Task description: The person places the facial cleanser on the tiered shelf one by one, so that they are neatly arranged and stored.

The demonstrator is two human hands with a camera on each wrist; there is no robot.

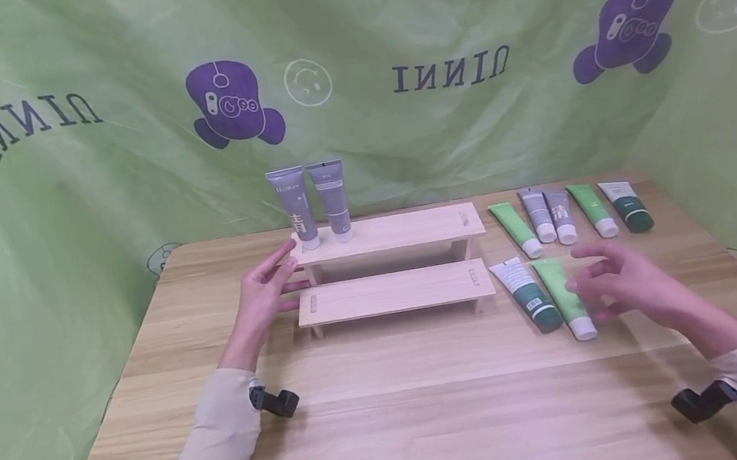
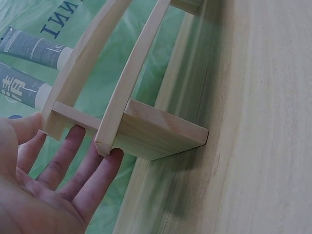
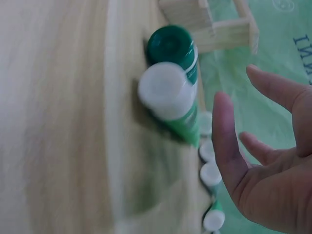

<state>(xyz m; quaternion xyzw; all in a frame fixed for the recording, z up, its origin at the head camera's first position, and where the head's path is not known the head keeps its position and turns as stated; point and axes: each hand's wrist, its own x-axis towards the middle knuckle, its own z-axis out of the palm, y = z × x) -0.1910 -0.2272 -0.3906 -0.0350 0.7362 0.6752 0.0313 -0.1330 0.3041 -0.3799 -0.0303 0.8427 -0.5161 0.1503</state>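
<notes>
My left hand (image 1: 261, 294) is at the left end of a two-tier wooden shelf (image 1: 391, 293), its extended fingers touching the board ends. In the left wrist view, the thumb of that hand (image 2: 53, 190) lies by the upper board, the other fingers spread along the end. Two grey-purple tubes, one (image 1: 295, 205) leftmost and another (image 1: 334, 199) beside it, stand caps-down on the upper tier. My right hand (image 1: 627, 281), fingers apart and holding nothing, hovers beside a light green tube (image 1: 565, 297). Next to that lies a white and dark green tube (image 1: 528, 294).
Behind the right hand lie more tubes: a slim green one (image 1: 515, 230), two grey-purple ones (image 1: 537, 214), another green one (image 1: 593, 210) and a white and dark green one (image 1: 627, 206). A green printed curtain (image 1: 363, 137) surrounds the wooden table (image 1: 381, 430).
</notes>
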